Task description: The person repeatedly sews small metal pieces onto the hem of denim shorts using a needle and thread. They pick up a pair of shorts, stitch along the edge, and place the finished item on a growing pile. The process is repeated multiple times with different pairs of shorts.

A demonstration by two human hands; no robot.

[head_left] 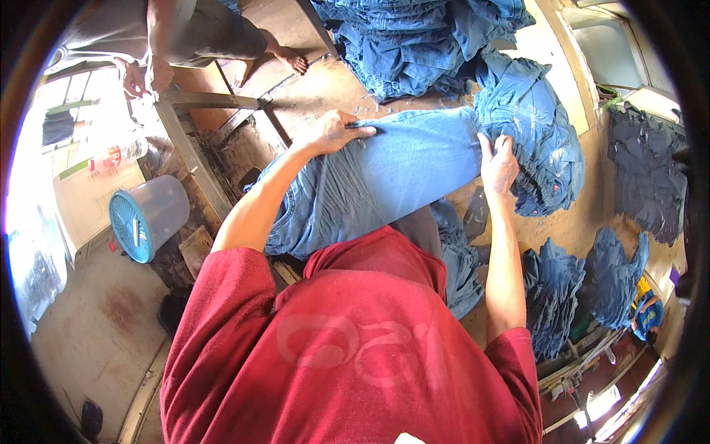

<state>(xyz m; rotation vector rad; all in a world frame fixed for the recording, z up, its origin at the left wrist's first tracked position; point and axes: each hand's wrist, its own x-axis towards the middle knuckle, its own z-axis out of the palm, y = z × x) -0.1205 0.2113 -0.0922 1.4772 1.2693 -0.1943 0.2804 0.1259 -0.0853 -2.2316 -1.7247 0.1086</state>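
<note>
A pair of blue jeans [425, 152] stretches across in front of me, with its bunched, creased part at the left and a smoother, paler leg reaching right. My left hand [330, 135] pinches the far edge of the denim between thumb and fingers. At the leg's right end, my right hand [499, 164] grips the edge, thumb up along the cloth; part of its fingers is hidden. Just past that hand lies a thick heap of blue jeans [532, 126], close to the end of the leg.
A large pile of jeans [421, 48] lies at the far side. Dark trousers [646, 174] and denim stacks [551, 296] are on the right. Leftward stand a wooden frame [194, 166], a clear bucket with a blue lid [132, 226] and a bottle [122, 157]. Another person's hands [146, 80] show upper left.
</note>
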